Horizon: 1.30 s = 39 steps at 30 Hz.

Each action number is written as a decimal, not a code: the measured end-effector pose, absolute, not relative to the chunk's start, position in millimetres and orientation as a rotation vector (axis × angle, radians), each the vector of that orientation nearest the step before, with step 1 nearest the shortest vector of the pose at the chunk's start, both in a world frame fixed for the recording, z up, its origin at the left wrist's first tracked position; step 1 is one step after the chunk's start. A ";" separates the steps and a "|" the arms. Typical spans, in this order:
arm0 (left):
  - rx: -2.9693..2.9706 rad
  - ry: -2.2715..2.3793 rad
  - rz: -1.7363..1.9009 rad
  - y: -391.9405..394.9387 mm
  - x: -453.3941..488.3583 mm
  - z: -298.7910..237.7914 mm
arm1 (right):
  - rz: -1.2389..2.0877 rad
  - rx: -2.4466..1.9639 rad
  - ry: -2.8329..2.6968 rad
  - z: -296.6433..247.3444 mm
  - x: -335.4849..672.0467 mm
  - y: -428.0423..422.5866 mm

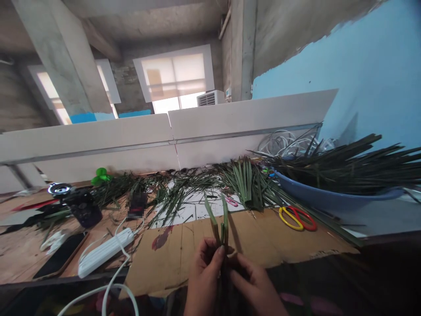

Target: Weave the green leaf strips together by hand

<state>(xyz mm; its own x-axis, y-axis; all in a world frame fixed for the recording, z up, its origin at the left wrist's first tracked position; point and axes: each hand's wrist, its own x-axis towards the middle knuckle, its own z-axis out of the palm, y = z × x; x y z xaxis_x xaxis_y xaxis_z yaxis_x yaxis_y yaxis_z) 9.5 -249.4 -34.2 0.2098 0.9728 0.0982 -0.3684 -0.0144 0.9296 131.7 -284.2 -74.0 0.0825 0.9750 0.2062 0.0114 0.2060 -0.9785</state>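
Note:
Between my two hands, low in the middle of the head view, are green leaf strips (224,219) whose ends stick up in a V. My left hand (205,272) pinches them, with the thumb pressed on their lower part. Close on its right, my right hand (248,278) has its fingers curled in at the lower end of the strips; its fingertips are partly hidden. Beneath and beyond both hands lies a sheet of brown cardboard (184,250). Scissors (297,218) with a yellow and a red handle loop rest on it to the right.
Cut green leaves (246,184) lie heaped along the back of the table. A blue basin (315,199) at right holds long dark leaves. At left are a white power strip (107,252) with its cable, a phone (62,255) and a dark cup (83,208). A white partition (213,149) stands behind.

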 end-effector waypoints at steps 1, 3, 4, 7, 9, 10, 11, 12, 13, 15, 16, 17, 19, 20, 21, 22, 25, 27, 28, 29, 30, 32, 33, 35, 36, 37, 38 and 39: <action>1.085 0.738 1.248 -248.9 9.4 -33.1 | 1.017 -1.065 -1.209 -67.7 134.8 -283.6; 1.108 0.738 1.277 -247.7 9.8 -31.1 | 1.023 -1.052 -1.118 -53.9 140.1 -282.2; 1.115 0.744 1.293 -247.0 10.3 -30.5 | 1.005 -1.057 -1.082 -47.4 141.7 -281.2; 1.132 0.738 1.325 -245.2 13.5 -30.5 | 0.952 -1.011 -1.062 -34.3 141.5 -276.2; 1.149 0.718 1.345 -244.6 16.2 -31.3 | 0.917 -0.966 -1.098 -31.8 138.3 -271.5; 1.161 0.715 1.360 -244.7 17.4 -31.7 | 0.896 -0.950 -1.116 -32.0 136.5 -269.0; 1.171 0.721 1.374 -244.8 18.5 -32.0 | 0.871 -0.940 -1.128 -32.7 134.9 -266.6; 1.177 0.735 1.386 -245.1 19.2 -32.3 | 0.847 -0.935 -1.133 -33.8 133.7 -264.3; 1.180 0.750 1.390 -245.4 19.7 -32.5 | 0.827 -0.933 -1.130 -34.8 133.1 -262.3; 1.171 0.762 1.371 -246.0 19.6 -33.0 | 0.803 -0.938 -1.111 -36.5 133.7 -259.2; 1.168 0.755 1.347 -246.1 19.2 -33.3 | 0.802 -0.943 -1.099 -36.7 134.8 -258.2; 1.169 0.744 1.321 -246.2 18.5 -33.7 | 0.804 -0.946 -1.088 -36.4 136.1 -257.4; 1.194 0.735 1.279 -245.8 17.1 -34.4 | 0.812 -0.956 -1.066 -34.1 139.2 -256.7; 1.217 0.748 1.272 -245.4 16.6 -34.7 | 0.816 -0.965 -1.058 -32.2 140.6 -256.7; 1.244 0.774 1.274 -244.8 16.1 -34.8 | 0.818 -0.973 -1.051 -30.0 141.9 -256.6; 1.273 0.807 1.279 -244.1 15.8 -34.8 | 0.815 -0.983 -1.046 -27.8 142.9 -256.4; 1.314 0.857 1.291 -241.2 16.0 -34.2 | 0.796 -1.001 -1.058 -22.8 144.2 -254.2; 1.287 0.814 1.286 -238.9 16.9 -33.6 | 0.799 -0.991 -1.073 -22.5 143.4 -251.9; 1.258 0.786 1.288 -237.7 17.4 -33.2 | 0.815 -0.977 -1.067 -23.3 142.4 -251.0; 1.227 0.764 1.291 -236.4 18.1 -32.7 | 0.829 -0.963 -1.050 -24.6 141.1 -250.7; 1.197 0.752 1.294 -235.2 18.7 -32.2 | 0.831 -0.959 -1.023 -26.4 139.5 -251.2; 1.146 0.756 1.305 -233.3 20.0 -31.2 | 0.765 -1.007 -0.974 -30.7 135.8 -254.3; 1.127 0.765 1.316 -232.7 20.7 -30.9 | 0.697 -1.057 -0.966 -33.0 134.0 -256.8; 1.106 0.775 1.345 -232.5 21.9 -30.8 | 0.549 -1.153 -0.999 -37.3 131.2 -262.1; 1.102 0.775 1.361 -232.9 22.5 -31.1 | 0.498 -1.177 -1.031 -39.0 130.3 -264.2; 1.104 0.774 1.374 -233.6 23.0 -31.8 | 0.469 -1.183 -1.064 -40.4 129.7 -265.8; 1.113 0.772 1.379 -234.5 23.5 -32.7 | 0.458 -1.182 -1.090 -41.4 129.5 -266.6; 1.127 0.770 1.377 -235.4 23.8 -34.0 | 0.462 -1.179 -1.105 -42.2 129.4 -266.9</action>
